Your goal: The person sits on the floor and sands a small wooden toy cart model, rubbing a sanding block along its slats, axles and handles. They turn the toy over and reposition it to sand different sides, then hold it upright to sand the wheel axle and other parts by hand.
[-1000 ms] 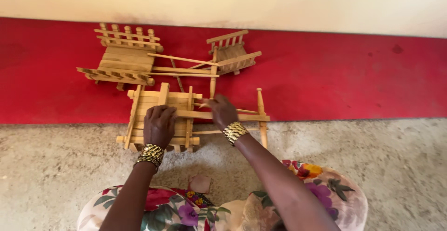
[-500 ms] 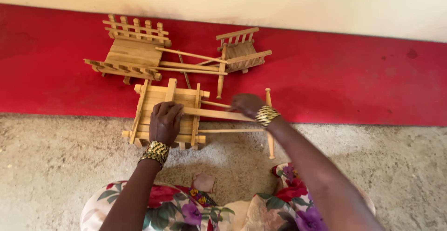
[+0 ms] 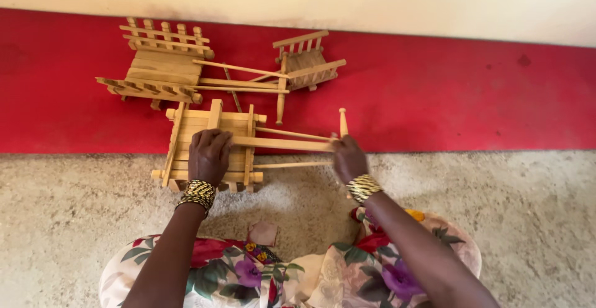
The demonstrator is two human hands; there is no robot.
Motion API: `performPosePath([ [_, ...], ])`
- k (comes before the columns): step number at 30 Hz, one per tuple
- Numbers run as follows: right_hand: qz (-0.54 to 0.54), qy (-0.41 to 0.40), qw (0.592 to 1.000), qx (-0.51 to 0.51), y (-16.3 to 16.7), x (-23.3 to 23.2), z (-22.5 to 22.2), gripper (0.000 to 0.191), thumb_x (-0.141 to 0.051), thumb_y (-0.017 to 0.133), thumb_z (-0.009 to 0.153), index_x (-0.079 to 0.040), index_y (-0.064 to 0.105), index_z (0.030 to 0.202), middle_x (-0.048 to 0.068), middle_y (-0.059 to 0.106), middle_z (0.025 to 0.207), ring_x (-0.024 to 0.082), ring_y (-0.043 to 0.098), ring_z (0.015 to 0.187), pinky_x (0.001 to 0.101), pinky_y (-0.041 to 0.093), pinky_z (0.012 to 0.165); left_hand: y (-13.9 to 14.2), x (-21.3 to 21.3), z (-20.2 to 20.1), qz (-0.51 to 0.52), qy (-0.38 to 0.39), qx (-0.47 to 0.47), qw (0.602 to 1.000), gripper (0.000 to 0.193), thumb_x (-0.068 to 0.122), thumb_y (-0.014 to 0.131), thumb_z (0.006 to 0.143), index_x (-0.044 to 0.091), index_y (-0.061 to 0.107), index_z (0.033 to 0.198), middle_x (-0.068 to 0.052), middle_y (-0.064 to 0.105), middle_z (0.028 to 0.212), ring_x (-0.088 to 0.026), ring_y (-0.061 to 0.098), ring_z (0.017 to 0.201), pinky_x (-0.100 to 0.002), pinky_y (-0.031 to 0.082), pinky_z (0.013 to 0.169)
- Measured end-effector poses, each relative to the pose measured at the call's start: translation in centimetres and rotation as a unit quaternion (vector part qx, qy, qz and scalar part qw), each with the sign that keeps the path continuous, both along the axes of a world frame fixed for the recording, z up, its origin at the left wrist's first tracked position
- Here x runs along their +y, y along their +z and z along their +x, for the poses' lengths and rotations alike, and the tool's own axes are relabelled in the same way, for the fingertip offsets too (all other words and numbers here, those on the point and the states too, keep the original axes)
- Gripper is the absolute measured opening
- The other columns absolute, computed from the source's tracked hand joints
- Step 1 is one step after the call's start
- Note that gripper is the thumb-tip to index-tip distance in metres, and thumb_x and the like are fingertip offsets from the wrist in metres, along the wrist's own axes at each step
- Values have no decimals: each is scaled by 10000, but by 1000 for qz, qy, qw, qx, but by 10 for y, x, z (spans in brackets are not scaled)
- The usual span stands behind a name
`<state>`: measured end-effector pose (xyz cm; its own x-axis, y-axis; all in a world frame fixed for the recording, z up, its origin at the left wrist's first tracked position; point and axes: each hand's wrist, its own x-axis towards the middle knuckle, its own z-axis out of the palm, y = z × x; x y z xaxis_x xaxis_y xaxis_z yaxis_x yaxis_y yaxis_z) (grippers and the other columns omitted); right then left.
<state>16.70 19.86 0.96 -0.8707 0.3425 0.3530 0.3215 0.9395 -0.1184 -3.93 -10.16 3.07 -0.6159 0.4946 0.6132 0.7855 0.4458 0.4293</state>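
On the floor where red strip meets grey concrete, a slatted wooden frame (image 3: 211, 149) with left hand (image 3: 210, 154) pressed flat on top, fingers curled. At its far end, right hand (image 3: 347, 157) gripping the long rails (image 3: 285, 141) beside an upright post (image 3: 343, 122). Just behind on the red strip (image 3: 465, 97), two more wooden frames (image 3: 164, 66), joined by thin sticks.

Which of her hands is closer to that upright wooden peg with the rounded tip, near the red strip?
The right hand. It sits just below the peg, gripping the frame's rods at their end. The left hand rests far to the left, on the slatted wooden frame.
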Motion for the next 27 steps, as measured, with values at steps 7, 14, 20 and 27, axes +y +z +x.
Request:
performPosePath([
  [7,-20,114,992,54,-5,-117,-82,132,100,577,932,77,649,1040,218,615,1163,235,656,927,237,597,571,0,-2,-3,-9,-6,8,1000,169,124,743,924,82,775,1085,-101,697,1096,-327,606,1097,-457,516,950],
  [14,-87,65,994,-11,0,-78,-74,193,43,528,1033,41,607,1209,154,625,1036,201,623,697,266,524,475,-1,1,-3,12,-12,-6,1000,173,129,756,909,90,777,1076,-95,701,1098,-329,601,1100,-465,512,938],
  [20,148,-8,984,-96,3,5,3,232,17,557,935,42,646,1148,189,628,1004,272,655,862,321,578,521,-8,4,-6,8,-13,-10,1000,164,127,752,911,94,768,1071,-92,696,1099,-331,601,1111,-458,517,946],
  [27,2,10,995,103,7,-24,-3,217,-3,621,878,-52,759,1039,126,642,915,291,664,822,414,584,649,-10,5,-4,4,-3,2,1000,166,119,747,889,97,768,1053,-92,698,1084,-333,607,1092,-473,515,926],
])
